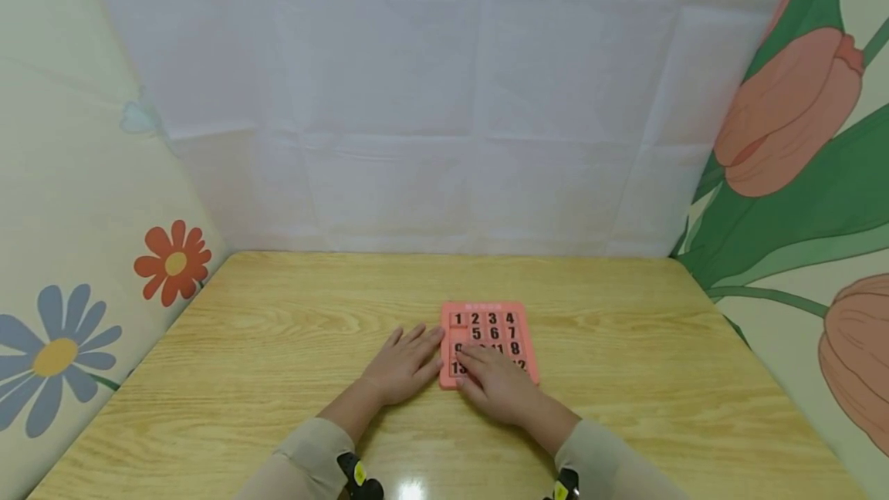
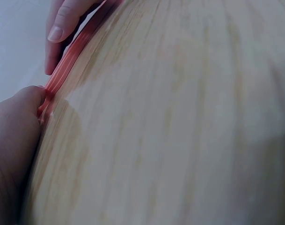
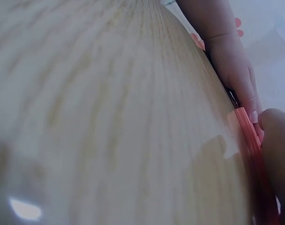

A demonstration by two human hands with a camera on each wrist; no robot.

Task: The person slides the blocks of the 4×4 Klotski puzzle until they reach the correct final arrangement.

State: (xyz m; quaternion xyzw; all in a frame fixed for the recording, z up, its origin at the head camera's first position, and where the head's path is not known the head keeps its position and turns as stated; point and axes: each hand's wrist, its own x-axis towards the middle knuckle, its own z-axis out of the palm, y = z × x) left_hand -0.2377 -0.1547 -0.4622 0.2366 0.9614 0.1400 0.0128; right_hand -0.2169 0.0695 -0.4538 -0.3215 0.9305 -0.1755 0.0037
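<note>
A pink number sliding puzzle (image 1: 526,339) lies flat on the table. Its top row reads 1, 2, 3, 4, and a vacant slot shows at the left of the second row, beside the 5. Over the lower rows spreads my right hand (image 1: 501,386), fingertips on the tiles near the 9; it hides several numbers. My left hand (image 1: 403,367) lies at the puzzle's left edge, fingers extended and touching the frame. Both wrist views catch the puzzle's pink side (image 2: 74,54) only edge-on, with the tiles out of sight.
The wood-grain table (image 1: 278,330) extends around the puzzle on all sides. A white cloth (image 1: 444,99) hangs behind its far edge. Flower-printed cloths flank the table, with a daisy (image 1: 55,357) on the left and tulips (image 1: 792,114) on the right.
</note>
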